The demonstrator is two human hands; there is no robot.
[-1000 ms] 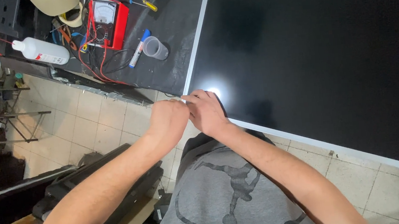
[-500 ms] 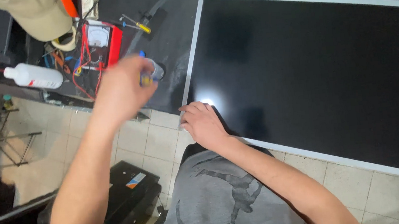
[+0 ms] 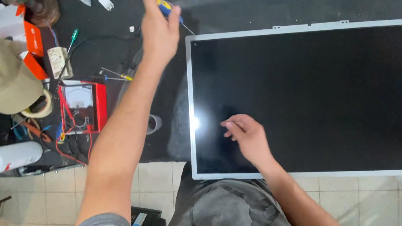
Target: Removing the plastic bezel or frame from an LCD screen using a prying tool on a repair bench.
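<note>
Having lifted away from the panel's corner, the left hand (image 3: 158, 31) gripped a small screwdriver (image 3: 171, 12) above the bench (image 3: 259, 4), while the right hand (image 3: 245, 138), fingers loosely apart, rested on the dark display panel (image 3: 317, 97).

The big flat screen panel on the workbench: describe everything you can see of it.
The screen panel is a large flat rectangle lying face up on the dark workbench. Its glossy black face reflects a bright spot of light near the left edge. A thin pale frame rims it, with small tabs along the top edge. Its near edge overhangs the bench, above the tiled floor. The right hand rests on the lower left of the glass; the left hand holds a small screwdriver just beyond the upper left corner.
</note>
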